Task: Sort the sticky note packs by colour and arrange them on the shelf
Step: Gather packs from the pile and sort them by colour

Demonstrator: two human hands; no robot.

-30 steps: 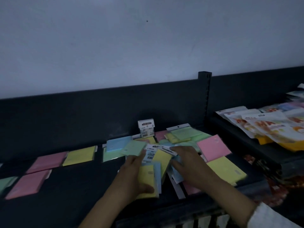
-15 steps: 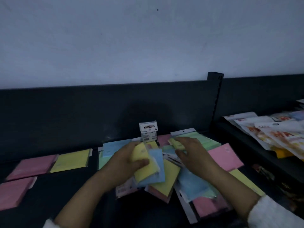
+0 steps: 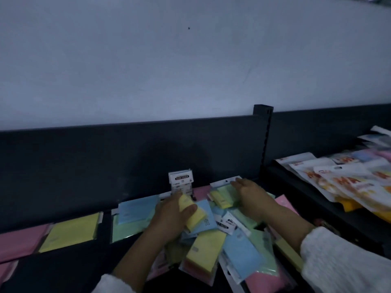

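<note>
Head view: the left hand [image 3: 169,216] grips a yellow pack [image 3: 197,220]. Its thumb [image 3: 189,211] is curled across the front of the pack and the other fingers are wrapped behind. A blue pack [image 3: 206,210] is caught against the back of the yellow one in the same grip. Beyond the left fingertips, a small white sticky-note box [image 3: 181,179] stands upright against the dark back panel [image 3: 84,166].

The right hand [image 3: 251,194] reaches forward with its fingers [image 3: 233,183] stretched almost straight. They lie flat on a green pack [image 3: 225,190] at its white header end. The thumb is hidden, so it cannot be told whether it pinches.

Below both palms, a loose pile [image 3: 239,248] of yellow, blue, green and pink packs overlaps on the dark shelf [image 3: 63,271].

Outward from the left hand's knuckles, a laid-out blue pack [image 3: 135,208] lies closest. A laid-out yellow pack [image 3: 72,231] and a laid-out pink pack [image 3: 21,242] follow farther along.

Well apart, past the right wrist, white printed pouches [image 3: 347,182] lie on the neighbouring shelf.
</note>
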